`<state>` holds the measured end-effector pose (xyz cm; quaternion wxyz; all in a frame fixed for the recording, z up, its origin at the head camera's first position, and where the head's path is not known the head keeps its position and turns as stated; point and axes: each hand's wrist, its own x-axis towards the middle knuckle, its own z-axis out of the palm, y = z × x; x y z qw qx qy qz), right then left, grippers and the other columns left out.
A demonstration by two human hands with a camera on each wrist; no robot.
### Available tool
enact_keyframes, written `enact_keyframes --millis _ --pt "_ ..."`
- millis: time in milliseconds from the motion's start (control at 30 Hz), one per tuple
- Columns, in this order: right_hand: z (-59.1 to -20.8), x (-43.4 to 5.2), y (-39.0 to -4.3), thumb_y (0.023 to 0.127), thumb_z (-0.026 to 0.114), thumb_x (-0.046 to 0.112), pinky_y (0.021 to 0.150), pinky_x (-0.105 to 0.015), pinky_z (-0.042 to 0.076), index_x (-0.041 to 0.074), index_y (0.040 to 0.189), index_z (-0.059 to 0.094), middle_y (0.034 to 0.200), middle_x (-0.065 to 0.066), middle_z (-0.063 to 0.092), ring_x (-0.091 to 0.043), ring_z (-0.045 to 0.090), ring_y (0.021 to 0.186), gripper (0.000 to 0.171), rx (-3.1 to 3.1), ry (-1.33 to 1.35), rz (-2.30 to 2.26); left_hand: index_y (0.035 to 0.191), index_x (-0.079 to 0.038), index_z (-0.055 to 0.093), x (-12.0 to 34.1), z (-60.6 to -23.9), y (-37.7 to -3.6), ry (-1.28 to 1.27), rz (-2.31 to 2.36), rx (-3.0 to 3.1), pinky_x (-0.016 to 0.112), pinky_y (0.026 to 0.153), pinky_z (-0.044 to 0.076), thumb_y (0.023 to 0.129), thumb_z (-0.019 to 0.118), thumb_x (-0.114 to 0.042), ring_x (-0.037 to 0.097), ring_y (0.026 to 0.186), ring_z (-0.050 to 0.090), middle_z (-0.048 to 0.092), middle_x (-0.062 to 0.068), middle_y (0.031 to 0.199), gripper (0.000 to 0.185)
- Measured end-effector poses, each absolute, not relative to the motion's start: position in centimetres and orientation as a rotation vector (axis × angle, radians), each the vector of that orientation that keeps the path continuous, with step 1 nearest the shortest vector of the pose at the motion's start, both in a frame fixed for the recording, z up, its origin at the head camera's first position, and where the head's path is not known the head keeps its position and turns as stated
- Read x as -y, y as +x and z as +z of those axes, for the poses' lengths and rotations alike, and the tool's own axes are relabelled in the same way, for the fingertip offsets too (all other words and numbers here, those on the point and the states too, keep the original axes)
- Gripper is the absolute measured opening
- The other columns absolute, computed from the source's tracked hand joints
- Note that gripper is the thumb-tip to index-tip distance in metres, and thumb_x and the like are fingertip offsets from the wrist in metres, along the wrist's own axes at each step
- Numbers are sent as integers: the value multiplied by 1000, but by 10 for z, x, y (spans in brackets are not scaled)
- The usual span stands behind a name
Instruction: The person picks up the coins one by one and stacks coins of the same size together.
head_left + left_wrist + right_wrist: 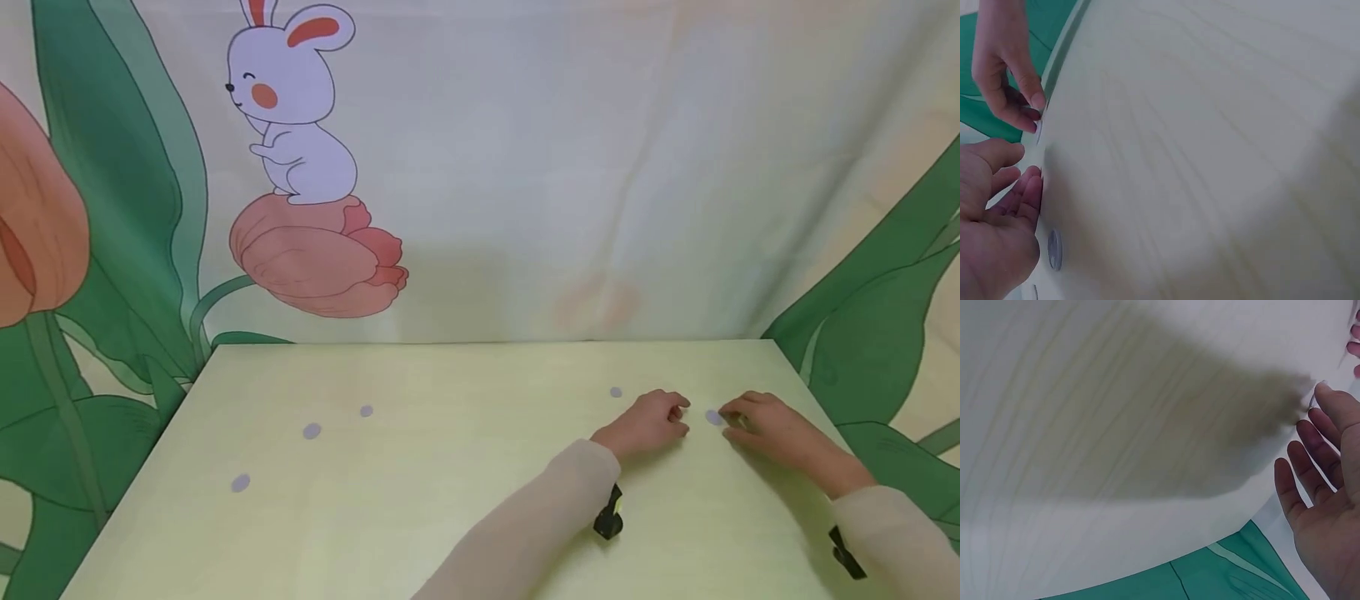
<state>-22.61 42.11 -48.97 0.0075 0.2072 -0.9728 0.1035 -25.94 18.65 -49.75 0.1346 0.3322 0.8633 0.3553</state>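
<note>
A small grey disc lies on the pale yellow-green table, right of centre. My right hand reaches in from the right and its fingertips touch the disc. In the right wrist view its fingers are fairly straight. My left hand rests on the table just left of the disc, fingers loosely curled, holding nothing I can see. Another disc lies just beyond the left hand, and one lies beside it in the left wrist view.
Three more grey discs lie on the table's left half. A printed cloth backdrop with a rabbit and tulips hangs behind the far edge. The table's right edge is close to my right hand.
</note>
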Motion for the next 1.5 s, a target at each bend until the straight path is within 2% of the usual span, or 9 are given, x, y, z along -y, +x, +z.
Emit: enact_keyframes --millis 233,433,667,900,1067,1233,1500 --pt "-495 -418 -226 87 79 11 78 -42 54 -2 103 70 93 -4 63 -23 61 85 23 3019 653 398 124 -8 72 -204 -503 -257 834 1079 -2598 12 69 38 93 75 -19 3 76 46 55 -7 84 33" --pt "-497 -419 -219 89 79 17 77 -41 53 2 105 70 97 -6 63 -24 61 88 24 3003 541 543 115 -10 77 -216 -508 -253 804 1152 -2673 10 67 36 89 80 -18 0 74 44 56 -7 82 27" --pt "-500 -422 -213 90 79 21 72 -31 50 8 106 72 99 -3 64 -16 58 85 22 3011 438 575 114 -14 79 -220 -506 -254 808 1100 -2693 9 66 35 87 82 -19 -1 71 42 52 -11 75 27" --pt "-498 -415 -218 91 78 22 71 -31 52 9 107 73 102 -3 65 -18 62 86 21 3010 459 568 103 -14 82 -219 -507 -256 625 1272 -2660 10 63 36 84 85 -15 -1 67 44 59 -10 71 19" --pt "-497 -418 -212 88 80 15 69 -30 52 13 104 75 100 0 65 -14 61 83 17 3014 463 528 90 -18 84 -228 -506 -244 447 1355 -2625 13 57 36 80 89 -16 -1 62 45 55 -14 63 11" --pt "-501 -419 -207 86 82 15 68 -29 52 16 102 76 98 2 66 -10 61 81 17 2982 487 535 85 -18 83 -231 -507 -236 369 1383 -2631 12 60 37 79 89 -15 -1 64 47 57 -14 64 8" --pt "-501 -414 -215 83 83 7 66 -28 52 13 98 76 93 3 64 -7 60 78 18 2878 550 526 81 -19 82 -233 -502 -242 301 1360 -2653 14 66 42 80 89 -17 0 70 51 65 -13 75 7"
